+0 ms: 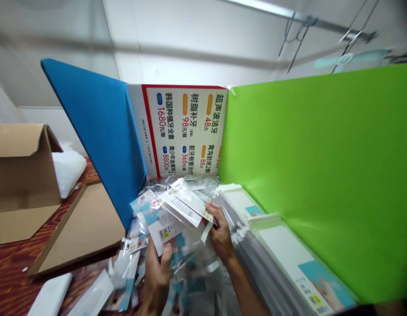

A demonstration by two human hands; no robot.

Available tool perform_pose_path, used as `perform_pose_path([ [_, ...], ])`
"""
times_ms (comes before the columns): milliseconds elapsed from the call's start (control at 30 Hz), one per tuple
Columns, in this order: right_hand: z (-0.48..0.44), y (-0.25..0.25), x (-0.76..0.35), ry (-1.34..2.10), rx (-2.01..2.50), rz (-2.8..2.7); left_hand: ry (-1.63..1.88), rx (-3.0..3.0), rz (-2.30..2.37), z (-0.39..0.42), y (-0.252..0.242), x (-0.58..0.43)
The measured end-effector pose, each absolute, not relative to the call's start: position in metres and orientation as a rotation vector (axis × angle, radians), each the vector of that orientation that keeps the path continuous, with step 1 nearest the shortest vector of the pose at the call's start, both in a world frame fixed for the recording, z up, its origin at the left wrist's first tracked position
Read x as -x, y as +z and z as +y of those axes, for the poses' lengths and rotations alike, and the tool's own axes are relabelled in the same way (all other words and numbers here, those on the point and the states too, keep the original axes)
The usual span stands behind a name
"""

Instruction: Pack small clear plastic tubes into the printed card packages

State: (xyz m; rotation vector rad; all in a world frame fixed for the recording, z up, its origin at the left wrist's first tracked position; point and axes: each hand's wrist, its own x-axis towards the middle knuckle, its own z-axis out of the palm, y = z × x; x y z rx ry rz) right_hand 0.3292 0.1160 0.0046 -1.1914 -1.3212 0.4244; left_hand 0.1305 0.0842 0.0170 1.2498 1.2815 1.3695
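Observation:
My left hand grips a clear plastic packet with a white printed card and a yellow mark, its thumb lying over the lower edge. In my right hand are a few similar packets, fanned out and tilted, pinched at their right end. Underneath both hands spreads a loose, overlapping heap of packets with white and light-blue cards. The fingers of both hands are partly hidden by the packets.
To the right, neat rows of upright packets stand against a green panel. A blue panel and a printed board enclose the heap. At left are a cardboard box, a shallow cardboard tray and a white box.

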Motion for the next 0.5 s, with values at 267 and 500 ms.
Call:
perform_pose_path([
  [267, 0.105, 0.029, -0.328, 0.363, 1.19, -1.338, 1.406, -1.216, 1.211, 0.08, 0.034, -0.133],
  [500, 0.084, 0.05, -0.32, 0.298, 1.166, -1.345, 1.408, -1.187, 1.165, 0.066, 0.036, -0.123],
])
